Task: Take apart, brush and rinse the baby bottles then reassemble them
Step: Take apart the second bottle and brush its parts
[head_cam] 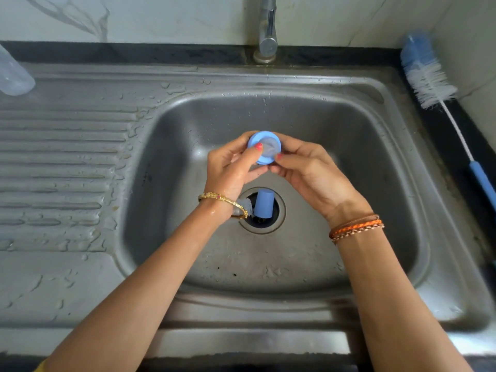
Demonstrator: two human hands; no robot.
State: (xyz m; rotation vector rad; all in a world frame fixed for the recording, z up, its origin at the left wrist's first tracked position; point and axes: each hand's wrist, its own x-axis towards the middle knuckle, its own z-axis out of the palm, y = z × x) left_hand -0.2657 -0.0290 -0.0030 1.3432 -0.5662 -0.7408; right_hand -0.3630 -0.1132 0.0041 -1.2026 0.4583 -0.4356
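Over the middle of the steel sink basin (349, 162), both hands hold a blue bottle collar ring (261, 136) with a clear teat seated inside it. My left hand (233, 165) grips its left side, thumb lying across the ring. My right hand (308, 170) pinches its right edge with thumb and fingers. A blue bottle cap (263, 204) lies on the drain below my hands, with a small clear part (243, 206) beside it, half hidden by my left wrist. A clear bottle body (13, 73) lies at the far left on the drainboard.
A blue-and-white bottle brush (440, 98) lies on the dark counter at the right, handle toward me. The tap (267, 30) stands at the back centre, with no water running. The ridged drainboard (59, 162) on the left is wet.
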